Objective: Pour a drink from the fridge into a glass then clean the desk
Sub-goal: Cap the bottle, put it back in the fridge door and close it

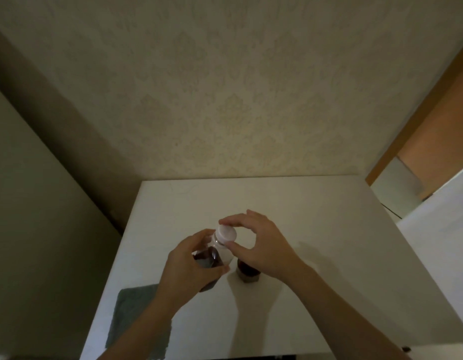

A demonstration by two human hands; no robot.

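Dim room, pale wallpaper [225, 100] with a faint damask-style pattern, and a plain white desk [316, 216] pushed up against it. The desktop is smooth and matte, square-cornered. Off to the right there's an orange-brown wooden panel [438, 131], and at the right edge a white surface [438, 209].

On the near left corner of the desk lies a grey-green cloth [136, 315], flat, roughly rectangular, with a soft towel-like nap.

The bottle [212, 258] sits over the middle of the desk, clear plastic with dark reddish-brown liquid inside and a whitish label band. It's tilted with the top leaning away from the camera; I can't tell if its base touches the desk. The left hand [188, 268] is wrapped around the body, fingers and thumb curled round it in a firm hold. The cap [226, 233] is round, ribbed-looking, pale pink-white, and the right hand [261, 245] pinches it between thumb and fingertips, the fingers arched over the top.

Just beside the bottle, to its right and partly under the right hand, is the glass [247, 272], short, with dark drink in it and a thick clear base, standing on the desk.
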